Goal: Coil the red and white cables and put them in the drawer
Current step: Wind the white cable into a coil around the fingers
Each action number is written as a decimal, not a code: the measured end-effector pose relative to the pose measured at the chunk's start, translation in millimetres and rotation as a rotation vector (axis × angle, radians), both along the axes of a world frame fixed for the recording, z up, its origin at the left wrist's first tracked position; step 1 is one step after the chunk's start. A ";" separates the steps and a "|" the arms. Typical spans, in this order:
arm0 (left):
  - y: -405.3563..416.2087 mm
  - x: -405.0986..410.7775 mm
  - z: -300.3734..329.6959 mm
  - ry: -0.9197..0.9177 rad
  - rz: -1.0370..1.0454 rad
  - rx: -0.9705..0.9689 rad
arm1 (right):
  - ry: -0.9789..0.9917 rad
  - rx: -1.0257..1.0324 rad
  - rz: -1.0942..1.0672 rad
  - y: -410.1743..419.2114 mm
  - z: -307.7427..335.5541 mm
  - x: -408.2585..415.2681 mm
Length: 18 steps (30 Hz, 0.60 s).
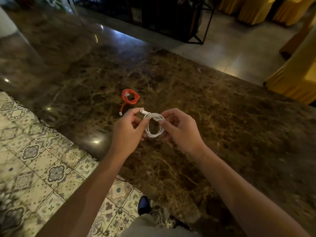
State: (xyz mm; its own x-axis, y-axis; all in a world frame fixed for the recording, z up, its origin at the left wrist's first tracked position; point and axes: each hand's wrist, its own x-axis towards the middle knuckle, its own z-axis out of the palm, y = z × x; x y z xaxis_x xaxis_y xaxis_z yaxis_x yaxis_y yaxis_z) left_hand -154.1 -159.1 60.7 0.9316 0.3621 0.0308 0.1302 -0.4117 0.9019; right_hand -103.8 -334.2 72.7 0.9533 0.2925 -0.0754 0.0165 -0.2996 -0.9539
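From my remote seat, left to right: patterned floor tiles [34, 151] fill the lower left, and a dark shoe [144, 203] shows below at the counter's near edge. A brown marble countertop [205, 100] spans the middle of the view; beyond it I see a black metal frame [196, 23], and yellow draped furniture [294, 74] stands at the far right. Nothing lies between my hands and the cables.

The red cable [130, 97] lies on the countertop as a small loose coil, one tail trailing toward me and ending in a pale plug just beside my left fingers. The white cable [154, 124] is wound into a neat ring of several turns, held above the counter between both hands, nearer to me than the red coil.

My left hand [127, 130] pinches the white plug end between thumb and forefinger, with the other fingers curled under. My right hand [179, 130] grips the ring's right side, thumb pressed on top, fingers curled behind it. Both forearms reach in from the lower edge.
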 end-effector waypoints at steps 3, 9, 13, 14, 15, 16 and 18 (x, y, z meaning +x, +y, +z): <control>27.6 14.1 -8.4 0.024 0.036 0.003 | -0.044 -0.076 0.007 28.9 -9.6 16.3; 58.4 39.9 -25.3 0.050 0.072 0.500 | -0.134 -0.280 -0.019 64.0 -34.0 48.8; 66.9 54.4 -35.0 0.045 0.083 0.852 | -0.198 -0.378 -0.003 76.1 -49.1 66.9; 69.7 58.2 -38.1 0.051 0.088 0.879 | -0.214 -0.404 -0.004 79.3 -52.1 70.7; 72.3 61.1 -41.1 0.062 0.091 0.884 | -0.230 -0.428 -0.005 82.4 -54.5 73.4; 75.0 63.7 -44.1 0.076 0.091 0.879 | -0.250 -0.454 -0.001 85.9 -57.4 76.1; 79.1 66.6 -50.1 0.108 0.077 0.860 | -0.315 -0.523 0.014 92.2 -62.8 79.3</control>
